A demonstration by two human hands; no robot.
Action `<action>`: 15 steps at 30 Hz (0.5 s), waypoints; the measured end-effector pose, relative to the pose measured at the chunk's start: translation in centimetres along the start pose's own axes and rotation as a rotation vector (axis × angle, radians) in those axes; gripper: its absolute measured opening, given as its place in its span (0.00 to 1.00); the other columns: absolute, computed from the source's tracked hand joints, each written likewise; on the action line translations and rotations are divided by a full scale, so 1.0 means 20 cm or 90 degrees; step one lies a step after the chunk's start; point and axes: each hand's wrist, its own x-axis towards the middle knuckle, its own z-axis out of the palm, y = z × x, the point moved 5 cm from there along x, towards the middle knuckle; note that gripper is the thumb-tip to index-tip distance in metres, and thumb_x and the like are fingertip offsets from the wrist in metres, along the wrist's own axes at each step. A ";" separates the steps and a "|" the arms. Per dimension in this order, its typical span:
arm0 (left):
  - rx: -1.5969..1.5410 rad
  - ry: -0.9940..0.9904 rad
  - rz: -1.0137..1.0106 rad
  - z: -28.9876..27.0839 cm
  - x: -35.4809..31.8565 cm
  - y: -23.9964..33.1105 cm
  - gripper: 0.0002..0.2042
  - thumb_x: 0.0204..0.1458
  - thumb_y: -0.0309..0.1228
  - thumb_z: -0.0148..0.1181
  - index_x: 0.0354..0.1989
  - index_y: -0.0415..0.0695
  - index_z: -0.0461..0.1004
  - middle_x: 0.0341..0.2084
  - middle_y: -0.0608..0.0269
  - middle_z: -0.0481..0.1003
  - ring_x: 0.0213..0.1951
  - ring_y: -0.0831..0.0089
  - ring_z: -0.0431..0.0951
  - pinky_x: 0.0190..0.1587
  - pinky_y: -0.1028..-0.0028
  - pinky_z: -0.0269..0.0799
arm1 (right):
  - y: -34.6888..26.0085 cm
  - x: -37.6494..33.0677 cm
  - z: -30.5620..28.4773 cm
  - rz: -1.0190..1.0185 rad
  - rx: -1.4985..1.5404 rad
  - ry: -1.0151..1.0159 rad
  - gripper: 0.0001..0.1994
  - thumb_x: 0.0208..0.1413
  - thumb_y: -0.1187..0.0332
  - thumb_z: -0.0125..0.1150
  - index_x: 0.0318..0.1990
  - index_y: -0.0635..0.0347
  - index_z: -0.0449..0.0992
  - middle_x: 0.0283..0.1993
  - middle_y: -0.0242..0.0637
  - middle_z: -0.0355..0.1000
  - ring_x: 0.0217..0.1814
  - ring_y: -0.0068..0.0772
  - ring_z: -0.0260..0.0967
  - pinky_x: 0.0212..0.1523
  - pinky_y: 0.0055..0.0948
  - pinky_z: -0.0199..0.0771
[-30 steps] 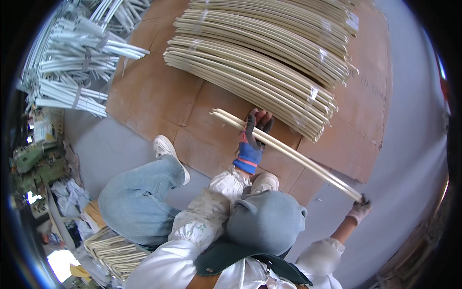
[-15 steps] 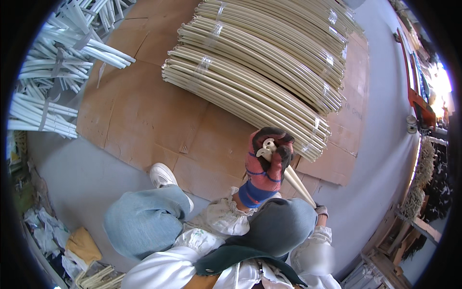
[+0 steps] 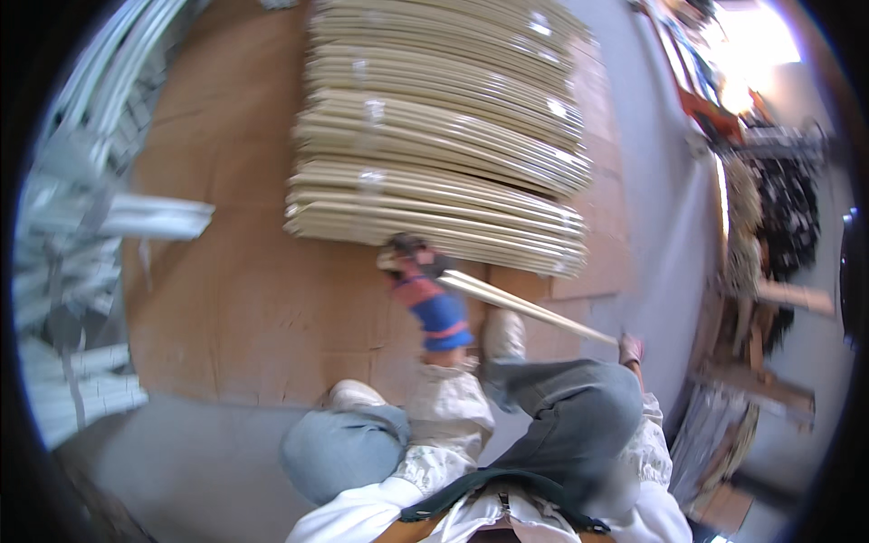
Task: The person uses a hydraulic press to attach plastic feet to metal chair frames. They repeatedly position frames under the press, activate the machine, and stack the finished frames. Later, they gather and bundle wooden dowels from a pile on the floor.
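My left hand (image 3: 420, 271), in a red, blue and black work glove, is closed round one end of a few thin cream rods (image 3: 525, 309). It is blurred by motion and close to the near edge of the stack. The rods slope down to the right, across and above my right knee. At their far end my right hand (image 3: 631, 349), in a pinkish glove, grips them; its fingers are small and partly hidden. Just beyond my left hand lie several bundles of similar cream rods (image 3: 444, 217), bound with clear tape.
Brown cardboard (image 3: 217, 308) lies under the bundles on the grey floor (image 3: 208, 452). Taped bundles of white tubes (image 3: 154, 217) fill the left side. An orange-red metal piece (image 3: 711, 116), brushy tan bundles (image 3: 744, 213) and wooden boards (image 3: 760, 389) line the right.
My left hand has moved left with its end of the rods, which now lie flatter across the view. My head view has turned and shifted right. Both hands keep hold.
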 end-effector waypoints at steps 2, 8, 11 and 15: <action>-0.050 -0.061 0.032 -0.07 0.20 0.12 0.11 0.54 0.41 0.48 0.27 0.48 0.64 0.20 0.70 0.65 0.19 0.81 0.60 0.21 0.81 0.56 | -0.79 -0.45 -0.55 -0.378 0.003 0.122 0.20 0.43 0.48 0.56 0.27 0.59 0.75 0.25 0.49 0.68 0.30 0.45 0.67 0.32 0.41 0.65; 0.104 -0.068 0.039 0.17 0.23 0.03 0.17 0.53 0.48 0.47 0.33 0.44 0.66 0.22 0.68 0.65 0.21 0.79 0.62 0.24 0.84 0.56 | -1.54 -1.08 -1.13 -0.618 0.162 -0.131 0.15 0.41 0.62 0.62 0.38 0.55 0.72 0.26 0.45 0.70 0.35 0.44 0.70 0.34 0.36 0.69; 0.313 -0.221 0.291 0.33 0.47 0.17 0.28 0.54 0.56 0.37 0.36 0.40 0.69 0.29 0.65 0.69 0.33 0.78 0.66 0.36 0.77 0.63 | -1.36 -0.64 -0.91 -0.547 0.375 0.064 0.09 0.41 0.73 0.57 0.34 0.57 0.73 0.25 0.41 0.71 0.26 0.37 0.70 0.26 0.31 0.67; 0.555 0.048 0.121 -0.01 1.39 0.51 0.22 0.50 0.48 0.50 0.44 0.40 0.69 0.35 0.64 0.72 0.36 0.72 0.70 0.44 0.75 0.64 | -1.22 0.02 -0.60 -0.205 0.787 0.022 0.06 0.51 0.69 0.55 0.29 0.61 0.74 0.20 0.25 0.65 0.22 0.19 0.62 0.24 0.21 0.63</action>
